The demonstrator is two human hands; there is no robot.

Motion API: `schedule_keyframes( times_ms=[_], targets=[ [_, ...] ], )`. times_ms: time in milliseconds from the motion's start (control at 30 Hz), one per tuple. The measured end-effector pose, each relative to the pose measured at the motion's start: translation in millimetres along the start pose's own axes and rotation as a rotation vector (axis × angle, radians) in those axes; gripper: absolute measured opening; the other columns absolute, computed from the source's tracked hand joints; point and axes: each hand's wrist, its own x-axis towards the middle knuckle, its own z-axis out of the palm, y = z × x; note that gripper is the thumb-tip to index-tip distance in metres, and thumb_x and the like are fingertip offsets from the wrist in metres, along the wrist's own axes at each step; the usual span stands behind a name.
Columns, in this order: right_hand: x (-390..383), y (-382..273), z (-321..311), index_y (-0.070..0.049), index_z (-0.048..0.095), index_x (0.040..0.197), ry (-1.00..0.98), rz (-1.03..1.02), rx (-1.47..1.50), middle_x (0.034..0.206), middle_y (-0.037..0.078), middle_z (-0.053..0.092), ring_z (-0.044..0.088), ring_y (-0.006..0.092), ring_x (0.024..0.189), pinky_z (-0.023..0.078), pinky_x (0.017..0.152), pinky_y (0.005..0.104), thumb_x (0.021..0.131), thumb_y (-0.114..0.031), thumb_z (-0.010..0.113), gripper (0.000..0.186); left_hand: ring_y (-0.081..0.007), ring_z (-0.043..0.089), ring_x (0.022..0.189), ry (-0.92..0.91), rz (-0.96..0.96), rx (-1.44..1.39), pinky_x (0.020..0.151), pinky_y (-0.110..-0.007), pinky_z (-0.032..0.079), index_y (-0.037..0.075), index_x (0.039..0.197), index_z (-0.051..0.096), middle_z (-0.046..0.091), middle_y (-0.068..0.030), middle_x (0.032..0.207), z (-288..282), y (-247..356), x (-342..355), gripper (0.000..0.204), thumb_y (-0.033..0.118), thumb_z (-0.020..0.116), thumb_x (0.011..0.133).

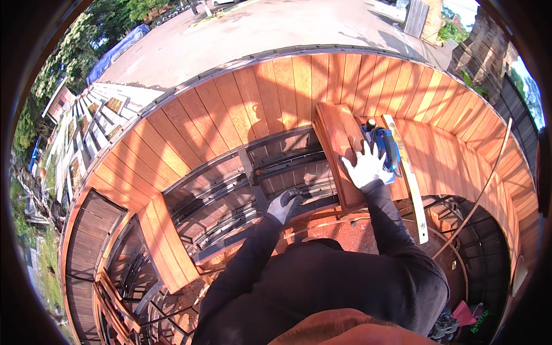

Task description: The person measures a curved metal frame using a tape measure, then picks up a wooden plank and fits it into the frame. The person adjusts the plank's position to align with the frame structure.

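Observation:
My right hand (368, 165), in a white glove, lies with its fingers spread across the reddish wooden boards (340, 144), which look stacked. Its palm side is against a blue power tool (388, 150), partly covered by the hand; I cannot make out the tool's exact kind. My left hand (283, 206), in a white and grey glove, is over the dark metal frame (259, 192), its fingers half bent and apart. Nothing shows in it, and whether it touches the frame is unclear. Just right of the tool, a long pale level-like bar (411, 178) lies across the bench.
A curved wooden slat bench (230, 109) wraps around me, with the bare frame exposed ahead. Several fitted slats (167, 244) stand at the left. A thin wooden strip (480, 192) leans at the right. Beyond the curve lies pavement (276, 29).

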Motion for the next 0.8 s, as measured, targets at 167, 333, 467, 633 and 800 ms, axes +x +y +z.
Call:
schedule_keyframes(
  times_ms=[167, 333, 467, 633, 800],
  targets=[
    [-10, -13, 0, -0.013, 0.04, 0.147, -0.021, -0.139, -0.077, 0.132, 0.022, 0.051, 0.048, 0.0362, 0.121, 0.03, 0.106, 0.0557, 0.082, -0.066, 0.054, 0.085, -0.018, 0.063, 0.084, -0.306, -0.428, -0.61, 0.076, -0.031, 0.053, 0.007, 0.12, 0.058, 0.063, -0.0062, 0.094, 82, 44, 100, 0.036, 0.034, 0.062, 0.097],
    [8, -21, 9, -0.016, 0.03, 0.153, -0.054, -0.009, 0.051, 0.149, 0.029, 0.034, 0.052, 0.0428, 0.119, 0.045, 0.098, 0.0483, 0.084, -0.047, 0.059, 0.081, -0.0163, 0.062, 0.099, -0.255, -0.179, -0.316, 0.088, -0.031, 0.05, 0.005, 0.125, 0.058, 0.066, -0.0086, 0.111, 119, -4, 140, 0.047, 0.045, 0.052, 0.1],
    [10, -25, 14, -0.021, 0.026, 0.155, -0.145, -0.056, -0.003, 0.153, 0.027, 0.028, 0.051, 0.0423, 0.12, 0.048, 0.095, 0.0469, 0.082, -0.045, 0.063, 0.084, -0.0184, 0.063, 0.1, -0.216, -0.383, -0.544, 0.088, -0.033, 0.051, 0.008, 0.127, 0.058, 0.066, -0.0086, 0.113, 113, 42, 129, 0.048, 0.046, 0.055, 0.097],
    [19, -14, 34, -0.014, 0.036, 0.146, 0.092, -0.177, 0.161, 0.141, 0.022, 0.042, 0.049, 0.0401, 0.123, 0.043, 0.101, 0.0478, 0.077, -0.025, 0.068, 0.076, -0.0214, 0.064, 0.091, -0.231, -0.324, -0.59, 0.081, -0.037, 0.053, 0.008, 0.121, 0.059, 0.066, -0.0106, 0.108, 108, 56, 119, 0.054, 0.053, 0.06, 0.092],
    [28, 29, 61, -0.006, 0.046, 0.14, 0.148, -0.21, 0.781, 0.135, 0.015, 0.051, 0.048, 0.0325, 0.127, 0.04, 0.107, 0.0426, 0.071, -0.006, 0.076, 0.075, -0.0167, 0.06, 0.094, -0.211, -0.248, -0.659, 0.079, -0.035, 0.053, 0.006, 0.12, 0.06, 0.06, -0.0061, 0.106, 126, 45, 119, 0.051, 0.048, 0.065, 0.091]
  ],
)
